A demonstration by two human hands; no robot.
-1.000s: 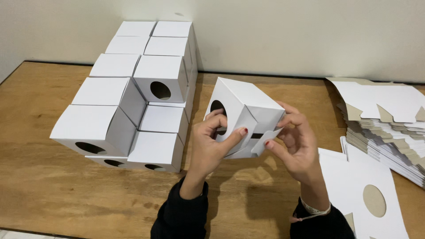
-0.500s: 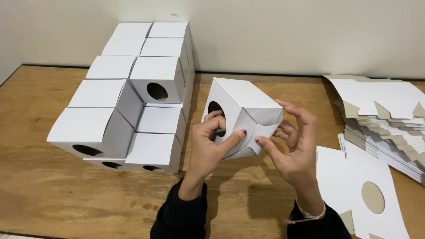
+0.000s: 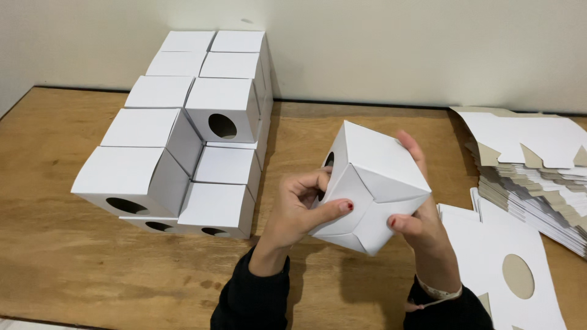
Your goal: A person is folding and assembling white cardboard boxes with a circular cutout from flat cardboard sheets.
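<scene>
I hold a white cardboard cube box [image 3: 373,183] with a round hole in one side above the wooden table [image 3: 73,269]. My left hand [image 3: 299,208] grips its left side, thumb pressed on the folded bottom flaps. My right hand [image 3: 419,214] cups the right side, thumb on the flaps and fingers behind the box. The bottom flaps face me and lie closed.
A stack of several finished white boxes [image 3: 183,134] with round holes stands at the left against the wall. A pile of flat unfolded box blanks [image 3: 538,177] lies at the right. One flat blank with a round hole [image 3: 513,269] lies at the near right.
The box has been turned so its bottom faces me, and the loose flaps have been folded shut. Both hands shifted to press on the flaps.
</scene>
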